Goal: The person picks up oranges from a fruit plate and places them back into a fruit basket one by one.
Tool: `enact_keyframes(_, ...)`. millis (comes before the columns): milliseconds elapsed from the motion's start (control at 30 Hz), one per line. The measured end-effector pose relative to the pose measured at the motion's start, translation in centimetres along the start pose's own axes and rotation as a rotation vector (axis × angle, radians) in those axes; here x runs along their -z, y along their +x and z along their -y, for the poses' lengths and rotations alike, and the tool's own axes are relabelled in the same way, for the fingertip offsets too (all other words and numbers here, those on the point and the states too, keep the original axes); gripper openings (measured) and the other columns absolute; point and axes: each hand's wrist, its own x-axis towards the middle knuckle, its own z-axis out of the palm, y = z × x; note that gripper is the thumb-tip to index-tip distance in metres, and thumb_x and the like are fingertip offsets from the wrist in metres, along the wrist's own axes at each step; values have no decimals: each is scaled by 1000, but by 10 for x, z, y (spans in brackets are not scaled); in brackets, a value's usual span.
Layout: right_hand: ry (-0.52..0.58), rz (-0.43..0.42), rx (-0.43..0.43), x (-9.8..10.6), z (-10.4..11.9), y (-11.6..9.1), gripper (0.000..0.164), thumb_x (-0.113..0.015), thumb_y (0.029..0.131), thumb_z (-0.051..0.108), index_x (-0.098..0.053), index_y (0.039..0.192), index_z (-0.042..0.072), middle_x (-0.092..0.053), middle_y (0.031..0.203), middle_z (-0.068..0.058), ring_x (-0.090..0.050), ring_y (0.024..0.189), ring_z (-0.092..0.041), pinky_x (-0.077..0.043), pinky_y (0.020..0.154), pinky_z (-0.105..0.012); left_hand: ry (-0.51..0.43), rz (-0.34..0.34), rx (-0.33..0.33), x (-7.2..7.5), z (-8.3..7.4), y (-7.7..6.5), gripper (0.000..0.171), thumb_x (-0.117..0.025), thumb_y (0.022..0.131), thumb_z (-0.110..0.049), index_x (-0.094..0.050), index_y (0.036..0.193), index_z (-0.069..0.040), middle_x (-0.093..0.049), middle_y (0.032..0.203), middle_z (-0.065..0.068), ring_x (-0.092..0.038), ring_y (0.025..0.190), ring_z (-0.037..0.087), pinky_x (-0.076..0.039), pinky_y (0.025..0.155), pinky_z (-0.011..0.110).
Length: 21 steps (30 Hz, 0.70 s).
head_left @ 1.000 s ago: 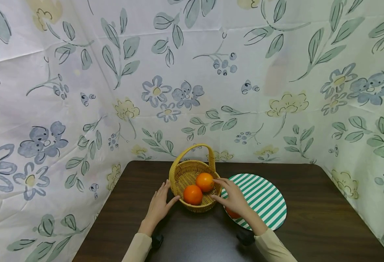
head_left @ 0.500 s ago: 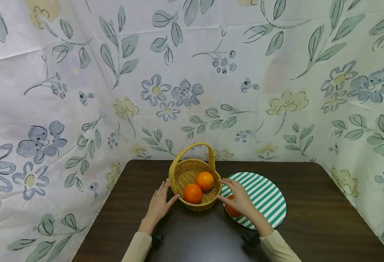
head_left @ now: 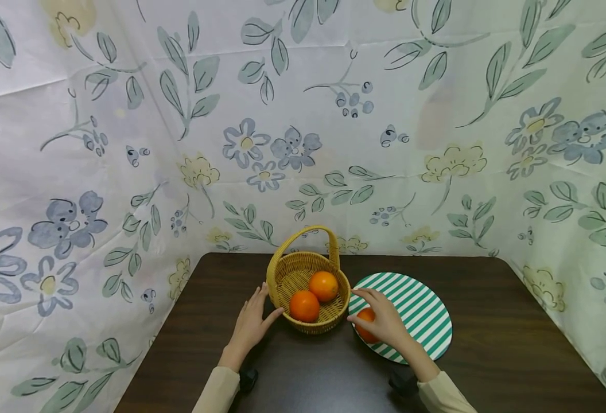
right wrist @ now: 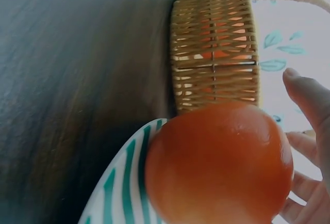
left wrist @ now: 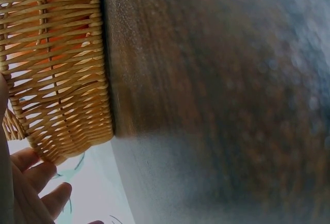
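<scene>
A yellow wicker basket (head_left: 310, 328) with a tall handle stands on the table, holding two oranges (head_left: 305, 306). My left hand (head_left: 250, 324) is at its left side, fingers and thumb spread, fingertips against the weave in the left wrist view (left wrist: 44, 182). To the basket's right, my right hand (head_left: 387, 322) hovers over the near left part of a green-and-white striped plate (head_left: 427, 321), thumb and fingers apart. Partly hidden beneath that hand, another orange (head_left: 366, 328) sits on the plate; in the right wrist view this orange (right wrist: 219, 164) looms large, the fingers beside it.
The dark wooden table (head_left: 499, 327) extends to both sides and toward the front. Behind it and at the sides hangs a white cloth (head_left: 385, 218) printed with flowers and leaves. Each wrist wears a small black device (head_left: 248, 380).
My right hand has moved from the basket's right rim, rightward and slightly nearer, to above the orange on the plate. My left hand has stayed at the basket.
</scene>
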Motion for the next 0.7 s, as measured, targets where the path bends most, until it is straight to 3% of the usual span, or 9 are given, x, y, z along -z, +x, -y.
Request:
enact_keyframes(367,17,0,-32,2,-6,-14,61,-77,73,43,-60,125,16,-59,120,-4,-59,98,-22,-51,69,-36,4,-29,-27,-1,0,-1,82,-49,86,-61,-26,148,-11,-28,151,10,-26,138,30,-24,105,61)
enact_keyframes(700,13,15,-90,1,-10,-22,61,-76,72,46,-60,124,17,-58,120,-4,-59,97,-23,-51,68,-36,-8,-13,-9,0,-1,-2,83,-49,86,-61,-24,148,-12,-25,152,7,-23,140,26,-22,107,60)
